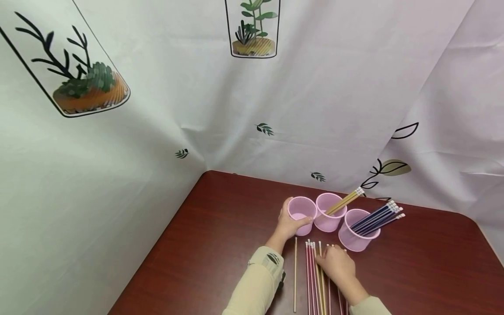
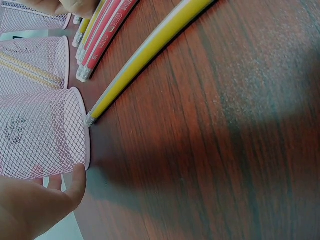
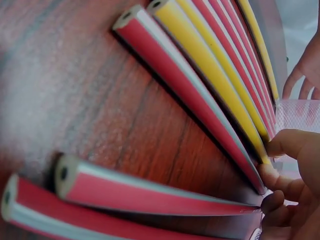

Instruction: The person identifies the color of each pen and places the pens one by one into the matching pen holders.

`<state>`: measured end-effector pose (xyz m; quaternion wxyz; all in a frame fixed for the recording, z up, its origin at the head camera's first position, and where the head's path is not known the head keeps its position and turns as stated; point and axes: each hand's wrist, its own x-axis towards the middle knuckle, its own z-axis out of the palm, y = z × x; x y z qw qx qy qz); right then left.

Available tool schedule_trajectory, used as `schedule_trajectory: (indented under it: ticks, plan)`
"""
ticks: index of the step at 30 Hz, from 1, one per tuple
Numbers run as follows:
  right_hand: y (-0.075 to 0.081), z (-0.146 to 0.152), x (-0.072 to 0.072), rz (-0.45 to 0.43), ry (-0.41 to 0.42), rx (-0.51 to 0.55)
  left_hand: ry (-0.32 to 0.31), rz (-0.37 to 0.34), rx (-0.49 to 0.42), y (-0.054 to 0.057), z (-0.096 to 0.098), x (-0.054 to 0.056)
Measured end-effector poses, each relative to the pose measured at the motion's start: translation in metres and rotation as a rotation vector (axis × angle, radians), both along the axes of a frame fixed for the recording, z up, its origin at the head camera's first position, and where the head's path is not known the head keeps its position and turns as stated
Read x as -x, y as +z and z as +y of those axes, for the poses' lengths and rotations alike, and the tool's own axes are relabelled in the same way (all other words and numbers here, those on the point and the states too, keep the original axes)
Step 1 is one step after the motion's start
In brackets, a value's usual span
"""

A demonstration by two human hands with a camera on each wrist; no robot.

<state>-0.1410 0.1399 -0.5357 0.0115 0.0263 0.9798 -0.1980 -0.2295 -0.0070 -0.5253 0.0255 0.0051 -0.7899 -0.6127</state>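
Note:
My left hand (image 1: 289, 222) grips a pink mesh pencil cup (image 1: 302, 205) by its side, thumb near the rim; no pencils show inside it. In the right wrist view, my right hand (image 3: 295, 175) pinches a yellow pencil (image 3: 215, 75) near its eraser end between thumb and finger. A red pencil (image 3: 185, 90) and more red ones lie beside it, close to the other fingers. From the head view, the right hand (image 1: 337, 264) covers some of the eraser ends. One single yellow pencil (image 1: 295, 275) lies apart on the left, in front of the held cup.
A second pink cup (image 1: 327, 224) beside the first holds several yellow pencils (image 1: 346, 201). The third pink cup (image 1: 352, 240), to the right, holds several dark blue pencils (image 1: 376, 218) leaning right. All stand on a brown wooden table (image 1: 220, 227) before a printed white curtain (image 1: 165, 87).

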Motion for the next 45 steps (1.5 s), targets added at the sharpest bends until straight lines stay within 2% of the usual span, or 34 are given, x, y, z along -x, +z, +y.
schedule_trajectory:
  ticks: [10, 18, 27, 34, 45]
  plan:
    - [0.006, 0.002, 0.004, -0.034, -0.017, 0.040, -0.007, -0.006, 0.003, 0.004, 0.002, -0.001]
    - [0.020, 0.003, 0.005, -0.057, -0.031, 0.130, -0.010, -0.004, 0.004, 0.003, 0.001, 0.000]
    - [0.042, 0.006, 0.013, 0.003, -0.019, 0.238, -0.012, -0.005, 0.023, 0.002, -0.002, -0.002]
    - [0.058, 0.005, 0.017, 0.086, -0.021, 0.318, -0.015, -0.009, 0.009, 0.004, -0.003, -0.004]
    - [0.085, 0.010, 0.024, 0.137, -0.057, 0.330, -0.020, 0.007, -0.002, 0.003, -0.002, -0.003]
